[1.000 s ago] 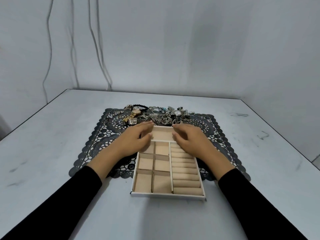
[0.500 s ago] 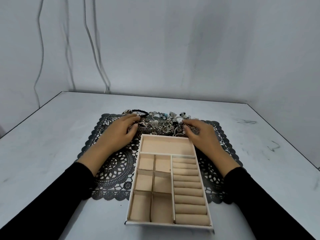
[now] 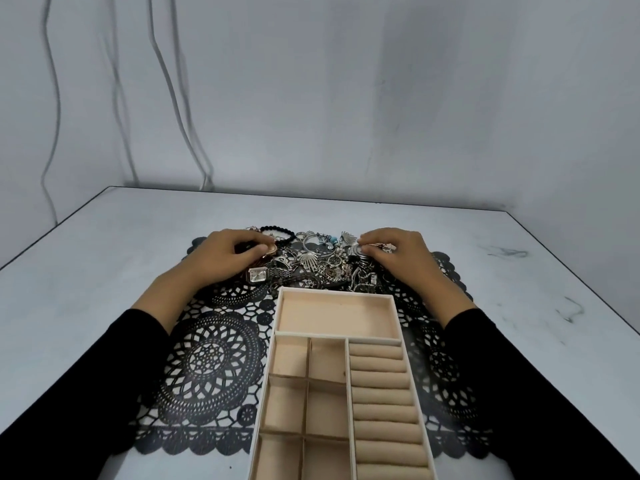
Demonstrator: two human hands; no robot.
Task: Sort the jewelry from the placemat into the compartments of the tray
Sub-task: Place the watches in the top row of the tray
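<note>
1. Jewelry [image 3: 322, 261], a tangled heap of silver-toned chains, charms and watches, lies on the far half of the black lace-patterned placemat [image 3: 214, 358]. It sits just beyond the far wall of the tray and between the two hands.
2. Left hand [image 3: 225, 259]: palm down at the heap's left end, fingers curled. Thumb and fingertips pinch a rose-gold round piece [image 3: 271, 250].
3. Right hand [image 3: 401, 256]: palm down at the heap's right end. Its curled fingers and thumb pinch a silver round piece [image 3: 358, 250]; what kind of piece it is cannot be told.
4. Square-faced silver watch [image 3: 258, 274]: just nearside of the left thumb. A black bead bracelet [image 3: 280, 233] lies at the heap's far edge, beside the left fingertips.
5. Beige, white-rimmed tray [image 3: 337, 337]: rests on the placemat's near middle, its near end cut off by the frame. It has one wide far compartment, six small squares at the left and a column of padded rolls at the right.
6. Black sleeves [image 3: 512, 368] flank the tray. The pale grey table [image 3: 104, 271] carries the placemat, and thin cables [image 3: 173, 116] hang on the wall behind.
</note>
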